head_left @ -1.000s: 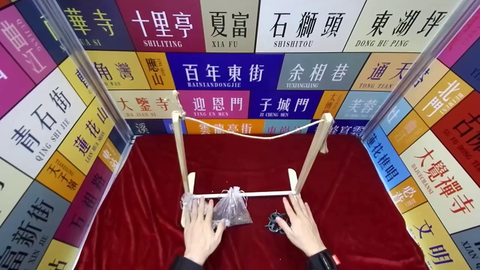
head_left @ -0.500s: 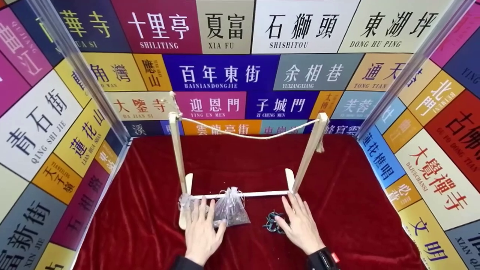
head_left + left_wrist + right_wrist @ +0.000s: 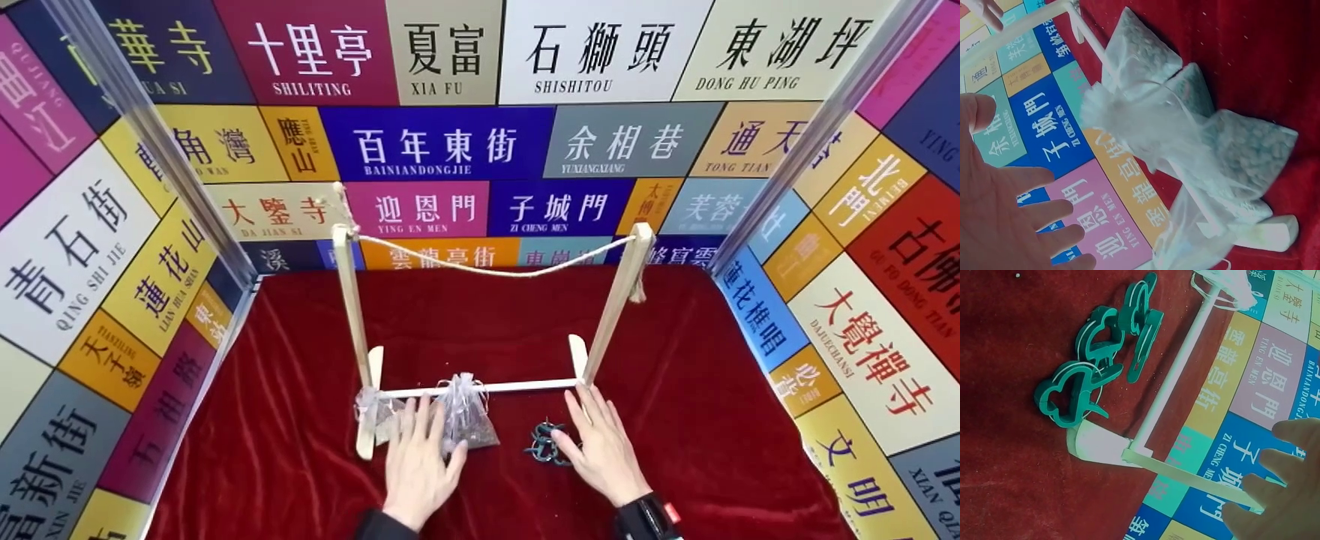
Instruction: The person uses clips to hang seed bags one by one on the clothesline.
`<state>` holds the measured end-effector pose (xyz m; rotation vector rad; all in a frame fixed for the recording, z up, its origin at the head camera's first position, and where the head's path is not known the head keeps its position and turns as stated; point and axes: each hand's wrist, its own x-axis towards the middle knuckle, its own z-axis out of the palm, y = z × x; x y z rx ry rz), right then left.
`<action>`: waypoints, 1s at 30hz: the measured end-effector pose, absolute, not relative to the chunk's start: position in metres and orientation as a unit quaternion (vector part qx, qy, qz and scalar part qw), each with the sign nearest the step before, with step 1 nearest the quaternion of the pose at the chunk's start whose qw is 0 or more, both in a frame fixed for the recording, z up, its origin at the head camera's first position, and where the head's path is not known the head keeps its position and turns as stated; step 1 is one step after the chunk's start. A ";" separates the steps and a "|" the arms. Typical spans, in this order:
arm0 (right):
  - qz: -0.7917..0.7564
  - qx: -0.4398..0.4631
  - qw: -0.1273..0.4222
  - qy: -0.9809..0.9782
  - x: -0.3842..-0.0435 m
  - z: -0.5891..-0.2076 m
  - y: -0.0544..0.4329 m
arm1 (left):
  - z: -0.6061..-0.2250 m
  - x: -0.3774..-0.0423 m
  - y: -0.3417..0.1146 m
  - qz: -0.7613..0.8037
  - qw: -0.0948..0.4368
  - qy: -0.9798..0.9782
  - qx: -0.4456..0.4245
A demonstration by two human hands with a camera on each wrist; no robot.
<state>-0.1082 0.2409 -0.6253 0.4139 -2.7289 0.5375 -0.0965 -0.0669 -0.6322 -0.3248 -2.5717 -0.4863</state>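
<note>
My left hand (image 3: 421, 465), fingers straight and slightly spread, overlaps the lower part of several sheer white drawstring bags (image 3: 471, 420) in the head view. In the left wrist view these mesh bags (image 3: 1252, 149) contain small pale pellets, and the hand (image 3: 1010, 208) shows apart from them, palm visible. My right hand (image 3: 606, 454) lies with extended fingers near the right foot of a wooden frame, holding nothing. By its thumb is a small cluster of dark green clips (image 3: 545, 444). Seen from the right wrist, the plastic clips (image 3: 1072, 394) have scalloped jaws and lie on red cloth.
The wooden frame (image 3: 622, 300) has two uprights, feet and a white lower crossbar (image 3: 532, 387). A slack rope (image 3: 517, 273) spans its tops, with loose ends at both posts. Red velvet cloth (image 3: 697, 390) covers the table. Panels with printed Chinese signs (image 3: 435, 142) surround it.
My left hand has shifted slightly right and toward me, uncovering more of the left bag. The right hand stays by the clips. The head view has shifted a little.
</note>
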 end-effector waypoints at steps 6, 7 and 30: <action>0.227 0.171 0.203 -0.937 -0.114 -0.625 0.249 | -0.626 -0.097 -0.049 -0.184 0.221 -0.948 -0.139; 0.234 0.173 0.211 -0.933 -0.115 -0.626 0.251 | -0.625 -0.097 -0.046 -0.181 0.218 -0.948 -0.145; 0.241 0.061 0.086 -0.965 -0.104 -0.667 0.281 | -0.639 -0.090 0.030 -0.098 0.088 -0.959 -0.251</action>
